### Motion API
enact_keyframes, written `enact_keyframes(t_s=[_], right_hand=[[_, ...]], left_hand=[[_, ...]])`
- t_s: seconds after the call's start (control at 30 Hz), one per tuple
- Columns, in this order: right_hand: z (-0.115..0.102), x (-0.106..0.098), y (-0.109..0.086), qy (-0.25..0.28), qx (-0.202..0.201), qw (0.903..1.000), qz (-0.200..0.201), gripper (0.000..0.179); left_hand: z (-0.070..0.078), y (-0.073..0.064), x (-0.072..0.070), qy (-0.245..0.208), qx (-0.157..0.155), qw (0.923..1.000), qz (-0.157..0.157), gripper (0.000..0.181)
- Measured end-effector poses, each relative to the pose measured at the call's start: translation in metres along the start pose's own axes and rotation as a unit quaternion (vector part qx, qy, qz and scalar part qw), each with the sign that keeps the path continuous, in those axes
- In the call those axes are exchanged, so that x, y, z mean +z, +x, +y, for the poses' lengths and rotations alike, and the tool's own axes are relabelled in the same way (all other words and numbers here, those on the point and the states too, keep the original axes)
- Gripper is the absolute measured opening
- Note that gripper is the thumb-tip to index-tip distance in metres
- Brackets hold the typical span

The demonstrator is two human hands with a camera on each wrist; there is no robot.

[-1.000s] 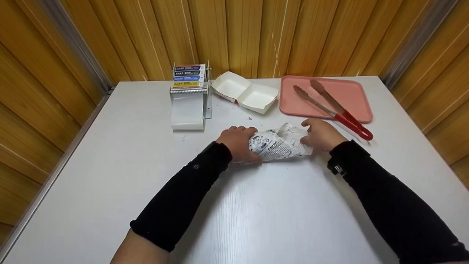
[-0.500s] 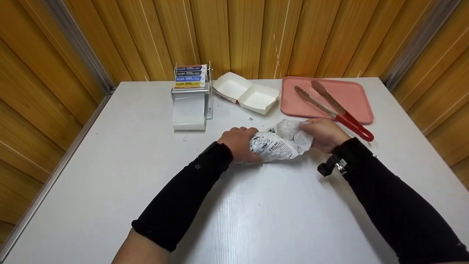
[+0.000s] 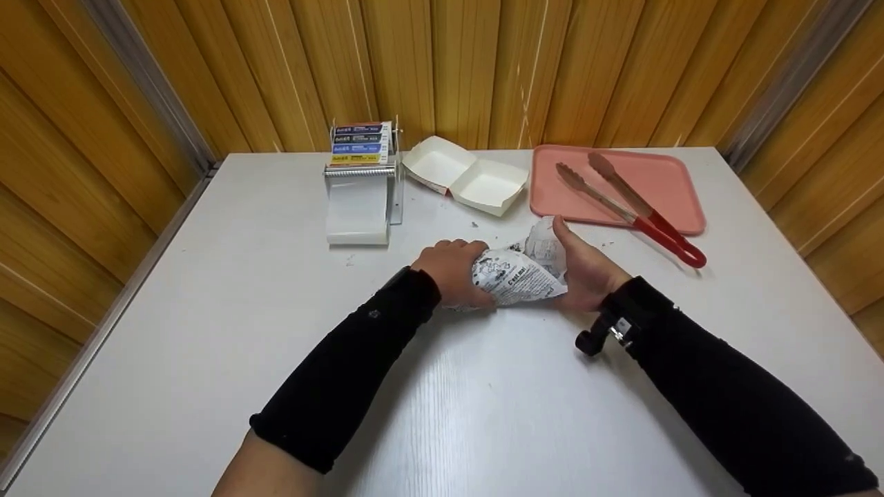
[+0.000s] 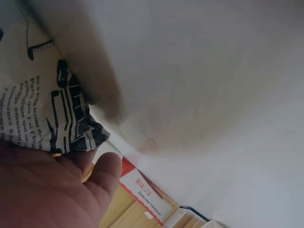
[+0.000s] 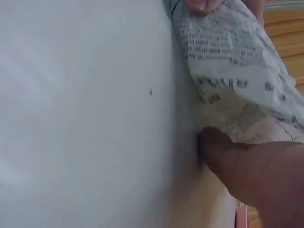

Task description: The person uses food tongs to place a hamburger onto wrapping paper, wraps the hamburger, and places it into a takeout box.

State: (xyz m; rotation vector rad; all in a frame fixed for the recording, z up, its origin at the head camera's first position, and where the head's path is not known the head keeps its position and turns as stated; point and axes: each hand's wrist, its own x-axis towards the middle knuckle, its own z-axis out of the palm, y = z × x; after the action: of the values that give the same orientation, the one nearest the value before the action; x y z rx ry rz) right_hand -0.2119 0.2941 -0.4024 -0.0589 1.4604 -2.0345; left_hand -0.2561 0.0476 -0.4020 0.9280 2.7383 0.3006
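A bundle wrapped in newsprint-patterned paper (image 3: 514, 276) lies on the white table between both hands; its contents are hidden. My left hand (image 3: 452, 273) grips the bundle's left end, thumb on the near side and fingers over the far side. In the left wrist view, the printed wrapping paper (image 4: 38, 95) bulges above the palm. At the other end, my right hand (image 3: 587, 266) presses the loose paper flap leftward, with its thumb extended upward. The right wrist view shows a fingertip (image 5: 213, 140) against the table beside the paper's open end (image 5: 242, 118).
Behind the bundle stands an open white carton (image 3: 487, 185). A metal dispenser (image 3: 359, 169) with a hanging label strip is at back left. Red-handled tongs (image 3: 663, 235) lie across a pink tray (image 3: 666, 183) at back right. Wood-patterned panels (image 3: 456, 69) border the table.
My right hand took the loose paper end, lifted it, then turned palm-inward and pushed the flap left toward the bundle. My left hand has stayed in place.
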Motion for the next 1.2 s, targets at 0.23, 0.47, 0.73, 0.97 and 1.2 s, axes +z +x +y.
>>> enact_keyframes(t_s=[0.23,0.47,0.73,0.97,1.2], right_hand=[[0.008,0.025,0.006,0.016,-0.047,0.9976,-0.048,0.102],[0.007,0.053,0.006,-0.049,-0.056,0.9972,0.002,0.096],[0.009,0.074,0.009,-0.164,-0.081,0.9816,0.055,0.072],[0.015,0.075,0.012,-0.296,-0.103,0.9463,0.079,0.073],[0.009,0.064,0.013,-0.359,-0.121,0.9199,0.099,0.079]], left_hand=[[0.001,0.0,0.001,-0.01,-0.003,0.9999,-0.003,0.092],[0.001,0.0,0.002,-0.035,-0.001,0.9994,-0.001,0.09],[0.002,0.0,0.001,-0.052,-0.005,0.9986,-0.014,0.089],[0.003,0.003,-0.001,-0.053,0.034,0.9978,-0.019,0.084],[0.0,0.001,0.001,-0.138,0.02,0.9902,0.005,0.075]])
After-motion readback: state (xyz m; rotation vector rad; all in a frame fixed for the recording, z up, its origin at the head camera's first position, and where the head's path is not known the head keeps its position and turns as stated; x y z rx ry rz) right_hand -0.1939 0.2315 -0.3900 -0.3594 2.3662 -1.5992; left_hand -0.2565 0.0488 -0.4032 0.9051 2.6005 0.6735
